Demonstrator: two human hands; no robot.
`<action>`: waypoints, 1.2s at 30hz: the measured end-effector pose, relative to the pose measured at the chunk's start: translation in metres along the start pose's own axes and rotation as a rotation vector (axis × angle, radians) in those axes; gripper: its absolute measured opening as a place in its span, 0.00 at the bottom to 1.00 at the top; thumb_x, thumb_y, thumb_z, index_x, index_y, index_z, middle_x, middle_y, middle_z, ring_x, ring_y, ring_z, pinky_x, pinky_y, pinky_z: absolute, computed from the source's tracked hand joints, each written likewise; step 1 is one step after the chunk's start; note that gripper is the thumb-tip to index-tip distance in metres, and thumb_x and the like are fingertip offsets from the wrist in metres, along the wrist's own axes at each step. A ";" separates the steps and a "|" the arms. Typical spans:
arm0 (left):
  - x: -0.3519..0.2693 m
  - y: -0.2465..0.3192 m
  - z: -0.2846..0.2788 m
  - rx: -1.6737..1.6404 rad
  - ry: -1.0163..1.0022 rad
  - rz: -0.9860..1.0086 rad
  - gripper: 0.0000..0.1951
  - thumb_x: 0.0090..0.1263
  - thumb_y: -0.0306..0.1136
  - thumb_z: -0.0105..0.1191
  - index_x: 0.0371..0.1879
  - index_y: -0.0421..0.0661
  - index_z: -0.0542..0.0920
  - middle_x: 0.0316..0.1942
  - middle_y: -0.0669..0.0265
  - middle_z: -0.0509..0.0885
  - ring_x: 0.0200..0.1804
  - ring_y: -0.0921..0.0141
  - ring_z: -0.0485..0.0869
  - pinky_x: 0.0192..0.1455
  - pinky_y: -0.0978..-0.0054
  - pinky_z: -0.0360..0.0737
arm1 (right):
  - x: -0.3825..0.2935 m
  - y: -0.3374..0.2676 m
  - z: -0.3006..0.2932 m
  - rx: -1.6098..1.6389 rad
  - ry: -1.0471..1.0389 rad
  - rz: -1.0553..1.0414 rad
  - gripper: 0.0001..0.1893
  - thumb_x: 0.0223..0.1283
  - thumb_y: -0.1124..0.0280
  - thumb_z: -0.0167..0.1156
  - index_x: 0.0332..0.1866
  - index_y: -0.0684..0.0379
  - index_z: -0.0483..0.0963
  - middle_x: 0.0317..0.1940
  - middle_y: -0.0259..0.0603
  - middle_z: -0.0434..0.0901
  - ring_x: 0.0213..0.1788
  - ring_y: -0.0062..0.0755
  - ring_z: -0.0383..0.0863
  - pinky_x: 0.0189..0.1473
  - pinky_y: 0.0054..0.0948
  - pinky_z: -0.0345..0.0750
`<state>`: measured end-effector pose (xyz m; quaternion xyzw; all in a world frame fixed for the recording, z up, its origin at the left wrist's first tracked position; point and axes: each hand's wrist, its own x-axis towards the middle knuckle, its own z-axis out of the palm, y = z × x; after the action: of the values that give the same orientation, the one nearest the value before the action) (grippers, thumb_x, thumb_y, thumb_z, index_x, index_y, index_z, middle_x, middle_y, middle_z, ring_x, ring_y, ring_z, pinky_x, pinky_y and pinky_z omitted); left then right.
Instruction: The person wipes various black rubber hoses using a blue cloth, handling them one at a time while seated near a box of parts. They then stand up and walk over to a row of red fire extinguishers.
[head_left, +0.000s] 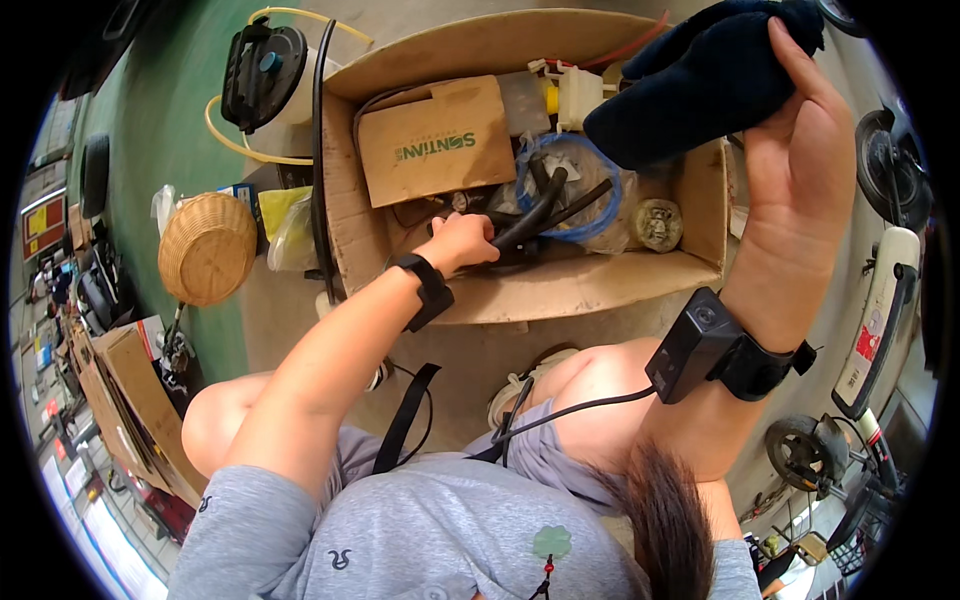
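A large open cardboard box (525, 300) stands on the floor before me. My left hand (461, 241) reaches down into it, fingers curled beside the end of a black rubber hose (551, 206); its fingertips are hidden. Raised over the box's right end, my right hand (802, 120) grips a folded dark blue cloth (697, 86). Inside the box lie a smaller carton (435, 142) with green lettering, coiled blue tubing (581, 234) and a clear plastic bag. A white plastic reservoir (581, 97) with a yellow cap sits behind them. Near the right wall is a round, cloudy object (658, 225).
Left of the box are a woven basket (206, 249), a yellow package (281, 214) and a container with a black lid (264, 79) and yellow tubing. Flattened cardboard (124, 405) leans farther left. Wheels (892, 169) and a white frame (877, 315) stand to my right.
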<state>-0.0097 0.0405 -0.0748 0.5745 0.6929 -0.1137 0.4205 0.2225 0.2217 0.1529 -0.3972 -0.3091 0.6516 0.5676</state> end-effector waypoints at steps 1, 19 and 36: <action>0.000 -0.008 -0.006 -0.158 -0.133 -0.046 0.16 0.47 0.39 0.63 0.36 0.48 0.82 0.38 0.59 0.82 0.47 0.62 0.76 0.51 0.64 0.64 | 0.002 0.006 0.001 -0.004 -0.026 0.013 0.12 0.62 0.75 0.56 0.49 0.68 0.73 0.44 0.43 0.80 0.48 0.33 0.81 0.54 0.29 0.76; -0.084 0.008 -0.151 -1.009 -0.382 -0.106 0.16 0.64 0.35 0.60 0.48 0.43 0.77 0.39 0.72 0.82 0.43 0.82 0.77 0.46 0.87 0.70 | -0.021 -0.029 -0.021 -0.058 -0.041 -0.041 0.11 0.63 0.74 0.55 0.49 0.66 0.73 0.44 0.41 0.81 0.47 0.31 0.81 0.53 0.28 0.76; -0.215 -0.041 -0.182 -1.539 0.104 0.052 0.14 0.72 0.40 0.50 0.53 0.49 0.75 0.45 0.73 0.82 0.49 0.79 0.78 0.53 0.80 0.70 | -0.079 0.036 0.076 -0.234 -0.478 0.065 0.14 0.67 0.67 0.55 0.51 0.66 0.75 0.37 0.35 0.82 0.37 0.18 0.80 0.41 0.19 0.77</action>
<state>-0.1319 -0.0062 0.1779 0.1409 0.5820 0.4371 0.6711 0.1424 0.1414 0.1731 -0.3047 -0.4948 0.7046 0.4073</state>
